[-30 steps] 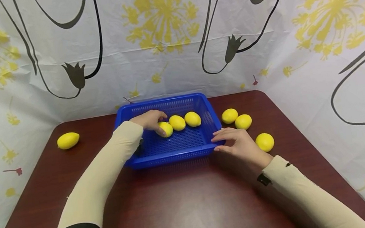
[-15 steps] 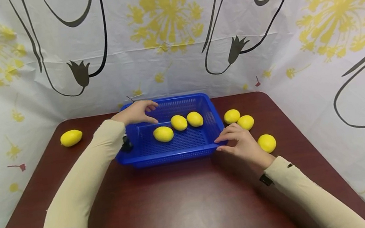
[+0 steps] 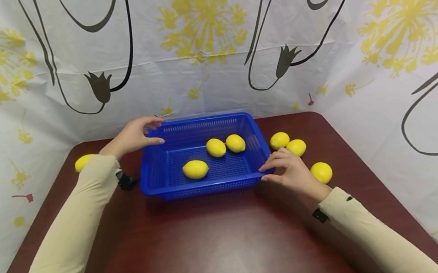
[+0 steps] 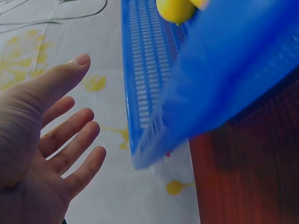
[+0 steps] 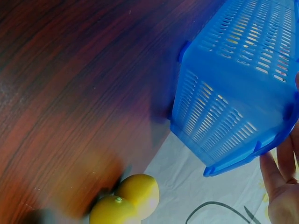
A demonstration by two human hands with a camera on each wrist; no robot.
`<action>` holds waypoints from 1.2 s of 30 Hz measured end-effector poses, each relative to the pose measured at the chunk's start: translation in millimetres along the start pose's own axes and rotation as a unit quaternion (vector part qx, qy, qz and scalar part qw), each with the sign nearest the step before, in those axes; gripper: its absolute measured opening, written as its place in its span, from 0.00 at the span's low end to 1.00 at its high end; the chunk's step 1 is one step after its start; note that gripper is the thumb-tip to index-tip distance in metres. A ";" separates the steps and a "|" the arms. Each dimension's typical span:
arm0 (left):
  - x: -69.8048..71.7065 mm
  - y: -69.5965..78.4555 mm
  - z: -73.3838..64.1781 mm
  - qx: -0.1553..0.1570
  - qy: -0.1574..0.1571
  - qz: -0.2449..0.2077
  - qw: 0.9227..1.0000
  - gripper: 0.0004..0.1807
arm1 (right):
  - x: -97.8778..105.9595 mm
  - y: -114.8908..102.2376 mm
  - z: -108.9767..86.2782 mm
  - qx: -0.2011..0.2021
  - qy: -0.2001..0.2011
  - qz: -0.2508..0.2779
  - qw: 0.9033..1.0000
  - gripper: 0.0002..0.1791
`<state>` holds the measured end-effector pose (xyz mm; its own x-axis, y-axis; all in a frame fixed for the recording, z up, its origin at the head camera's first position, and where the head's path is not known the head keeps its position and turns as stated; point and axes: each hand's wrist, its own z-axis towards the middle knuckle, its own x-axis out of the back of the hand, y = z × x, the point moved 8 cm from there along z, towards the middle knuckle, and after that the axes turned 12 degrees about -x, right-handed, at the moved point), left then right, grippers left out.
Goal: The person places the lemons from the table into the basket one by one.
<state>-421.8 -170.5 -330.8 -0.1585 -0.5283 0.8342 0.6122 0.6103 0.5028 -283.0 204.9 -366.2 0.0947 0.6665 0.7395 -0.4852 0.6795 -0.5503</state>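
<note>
A blue plastic basket with slotted walls stands toward the back of the table. Inside it, one lemon lies near the front, and two more, a middle lemon and a right lemon, sit side by side behind. My left hand hovers at the basket's back left corner, holding nothing; the left wrist view shows its fingers spread, apart from the basket wall. With thumb and fingers, my right hand pinches the basket's rim at the near right corner.
Right of the basket, two lemons lie touching, with another lemon nearer. At the far left, a lemon is partly hidden by my left sleeve. A patterned white curtain hangs behind the dark red table.
My left hand has let go of a lemon in the basket and moved left, out to the back left corner. That lemon has settled nearer the front. The right hand stays at the corner.
</note>
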 end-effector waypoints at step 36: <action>64.2 -117.6 -140.8 0.106 0.153 0.056 0.981 0.38 | -0.4 0.1 -0.8 -0.013 -0.001 0.013 1.000 0.12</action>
<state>-394.9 -359.3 -368.3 0.1595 -0.5837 0.7961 0.4318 0.7665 0.4754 -282.4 205.0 -366.8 0.0811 0.6830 0.7259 -0.4649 0.6702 -0.5786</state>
